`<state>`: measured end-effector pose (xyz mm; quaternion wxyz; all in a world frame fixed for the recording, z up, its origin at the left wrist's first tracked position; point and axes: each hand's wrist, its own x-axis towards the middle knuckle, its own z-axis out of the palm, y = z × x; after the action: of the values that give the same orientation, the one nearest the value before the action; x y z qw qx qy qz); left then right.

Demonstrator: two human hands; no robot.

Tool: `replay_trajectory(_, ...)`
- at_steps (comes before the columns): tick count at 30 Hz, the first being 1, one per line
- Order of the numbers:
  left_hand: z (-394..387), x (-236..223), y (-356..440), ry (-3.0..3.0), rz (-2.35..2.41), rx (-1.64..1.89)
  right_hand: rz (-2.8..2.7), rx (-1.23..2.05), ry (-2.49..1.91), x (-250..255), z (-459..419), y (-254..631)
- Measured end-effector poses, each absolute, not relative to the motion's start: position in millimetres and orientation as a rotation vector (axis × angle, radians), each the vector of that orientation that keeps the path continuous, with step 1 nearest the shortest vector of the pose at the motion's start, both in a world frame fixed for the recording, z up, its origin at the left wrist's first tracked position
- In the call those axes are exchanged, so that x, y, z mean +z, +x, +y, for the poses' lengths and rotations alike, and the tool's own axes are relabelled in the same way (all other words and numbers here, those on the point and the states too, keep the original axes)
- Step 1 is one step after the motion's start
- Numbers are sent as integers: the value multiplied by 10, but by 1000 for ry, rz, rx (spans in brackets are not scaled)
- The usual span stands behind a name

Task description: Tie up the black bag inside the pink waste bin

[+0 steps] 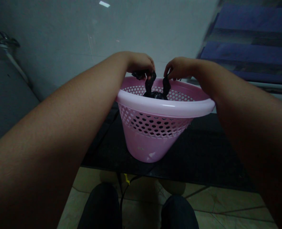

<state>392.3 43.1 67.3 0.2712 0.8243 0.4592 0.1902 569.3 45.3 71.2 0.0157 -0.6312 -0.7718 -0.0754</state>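
Observation:
A pink plastic basket [145, 144] with a perforated upper wall stands on a dark bench. Inside it is a black plastic bag [155, 95], mostly hidden behind the basket's front rim. My left hand [142, 64] is closed around one twisted end of the bag, and a loose black bit hangs beside those fingers. At the right, my right hand [177, 67] pinches another twisted end. Both ends are pulled up above the rim, apart from each other. My forearms pass over the basket on either side.
The dark bench [198, 152] carries the basket. Behind it rises a pale tiled wall [155, 28]. Purple-blue panels or cloths [245, 52] are at the upper right, and a tap with a pipe [6, 41] is at the left. A thin cord with a yellow piece [127, 179] hangs below the bench.

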Motion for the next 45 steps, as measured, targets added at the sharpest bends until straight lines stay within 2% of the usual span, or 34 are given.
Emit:
replay_trajectory(5,460,663,3928,2212,1186,628,-2411,-232,-1940,730,415,5676)
replay_trajectory(13,403,691,3913,2142,1026,482,-2377,-266,-1997,719,440,5687)
replay_trajectory(20,442,684,3928,2114,1109,449,-2279,-192,-2114,702,471,5699)
replay_trajectory(34,360,702,3881,2021,990,487,-2331,-351,-1969,701,448,5692)
replay_trajectory(45,438,642,3921,1916,919,490,-2276,-122,-1695,661,635,5847)
